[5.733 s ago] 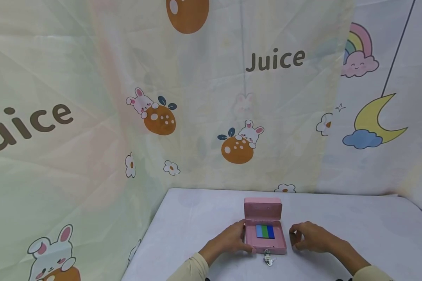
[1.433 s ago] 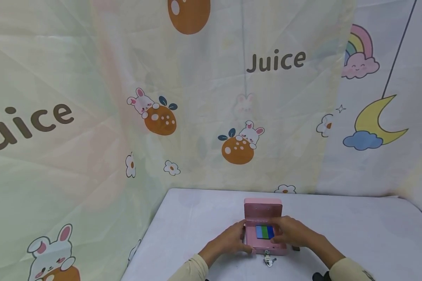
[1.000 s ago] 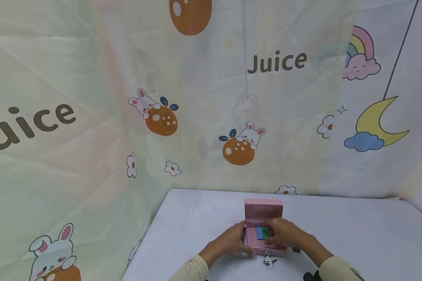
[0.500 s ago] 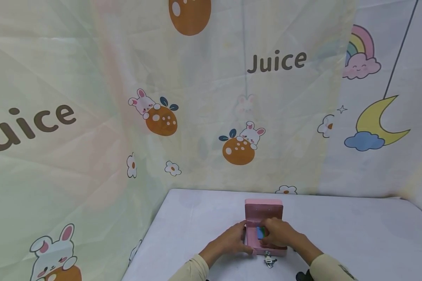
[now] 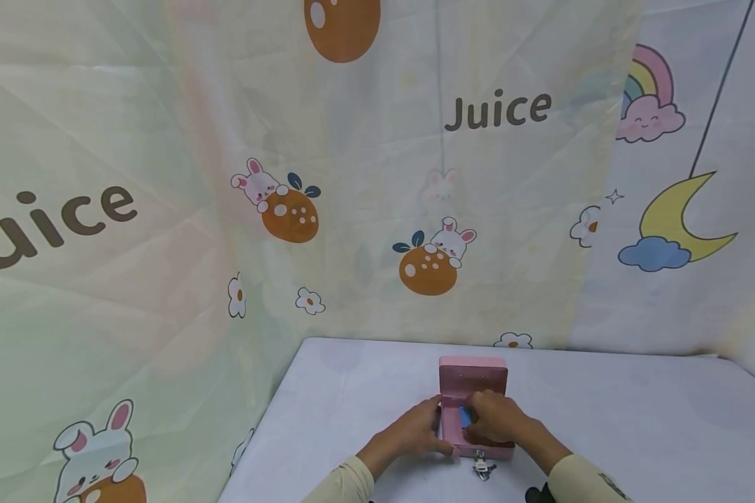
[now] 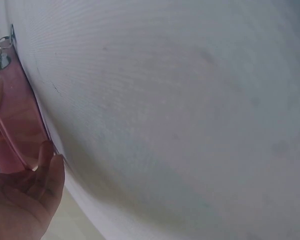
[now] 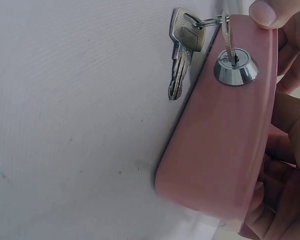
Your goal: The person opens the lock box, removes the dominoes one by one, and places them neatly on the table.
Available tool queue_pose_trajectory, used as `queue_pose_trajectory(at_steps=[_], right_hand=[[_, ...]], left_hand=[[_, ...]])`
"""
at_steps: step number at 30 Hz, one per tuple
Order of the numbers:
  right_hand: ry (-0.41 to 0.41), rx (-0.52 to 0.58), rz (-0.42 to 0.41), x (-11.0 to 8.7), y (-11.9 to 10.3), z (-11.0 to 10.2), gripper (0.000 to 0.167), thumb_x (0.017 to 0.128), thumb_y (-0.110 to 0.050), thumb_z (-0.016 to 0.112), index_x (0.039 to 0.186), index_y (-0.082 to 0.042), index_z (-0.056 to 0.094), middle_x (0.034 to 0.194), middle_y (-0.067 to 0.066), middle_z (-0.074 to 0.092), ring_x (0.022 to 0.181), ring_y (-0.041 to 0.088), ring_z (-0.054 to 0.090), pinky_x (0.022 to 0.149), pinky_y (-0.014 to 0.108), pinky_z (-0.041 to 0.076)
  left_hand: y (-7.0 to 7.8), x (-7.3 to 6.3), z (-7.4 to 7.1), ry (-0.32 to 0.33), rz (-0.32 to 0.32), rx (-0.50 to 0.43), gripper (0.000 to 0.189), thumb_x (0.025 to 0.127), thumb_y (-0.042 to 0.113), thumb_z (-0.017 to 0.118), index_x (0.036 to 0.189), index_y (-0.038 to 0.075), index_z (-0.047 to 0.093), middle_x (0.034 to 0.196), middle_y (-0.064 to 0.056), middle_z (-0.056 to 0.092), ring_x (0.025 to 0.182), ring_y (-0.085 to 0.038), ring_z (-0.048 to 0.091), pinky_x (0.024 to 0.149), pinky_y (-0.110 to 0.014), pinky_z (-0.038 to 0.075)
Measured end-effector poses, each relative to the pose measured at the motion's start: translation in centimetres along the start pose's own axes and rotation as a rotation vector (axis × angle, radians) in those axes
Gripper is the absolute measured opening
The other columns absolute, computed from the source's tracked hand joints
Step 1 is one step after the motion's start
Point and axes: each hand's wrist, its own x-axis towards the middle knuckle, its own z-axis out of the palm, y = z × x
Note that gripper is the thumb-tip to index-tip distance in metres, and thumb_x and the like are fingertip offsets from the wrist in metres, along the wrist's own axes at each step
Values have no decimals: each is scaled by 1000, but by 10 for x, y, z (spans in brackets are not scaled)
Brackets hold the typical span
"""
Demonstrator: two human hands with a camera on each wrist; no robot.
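A pink metal cash box (image 5: 456, 450) stands on the table with its lid (image 5: 472, 381) raised. My left hand (image 5: 409, 429) holds its left side, thumb at the front corner; the left thumb (image 7: 265, 13) also shows on the rim in the right wrist view. Inside the box my right hand (image 5: 498, 418) is bent over flat coloured strips, thumb and fingers at their near and far ends. Only the light blue strip (image 5: 465, 417) shows clearly; the hand hides the rest. A key sits in the front lock (image 7: 235, 75), with more keys (image 7: 186, 47) hanging from its ring.
The white-covered table (image 5: 635, 412) spreads around the box. Behind it hangs a printed cloth (image 5: 377, 279) with rabbits and fruit. A black object (image 5: 539, 494) lies beside the right sleeve at the lower edge.
My right hand has gone from beside the box into it and leftward across the strips, covering dark blue and green. A small dark piece right of the box is now hidden. The left hand stays.
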Motion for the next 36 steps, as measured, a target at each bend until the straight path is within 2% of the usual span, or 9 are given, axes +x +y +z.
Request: queue_pose_trajectory(at_steps=[12,22,29,36], right_hand=[[34,26,-30,1,0,3,41,72,-18,90,107,0,76,74,-4,66,66,12,51,61,30,44],[43,25,-49,-2,-3,1,39,73,-16,89,105,-1,76,70,-5,63,64,12,51,59,28,44],[42,14,-59,-1,-1,3,39,72,-18,90,105,-1,76,69,-6,63,64,11,50,59,28,44],[55,5,-85,1,0,7,34,72,-17,90,100,-3,76,68,-7,60,63,10,50,58,27,44]], left_hand=[[-2,0,1,6,13,1,93,72,29,91,151,20,41,138,5,59,121,-5,58,104,-27,50],[-3,1,3,24,23,30,94,71,31,92,150,20,42,140,5,58,124,-7,57,107,-28,48],[-2,1,2,23,31,24,93,71,30,91,150,18,42,138,4,59,120,-6,58,104,-27,49],[-1,0,2,22,16,21,94,72,31,91,151,19,41,141,4,58,121,-5,57,104,-27,49]])
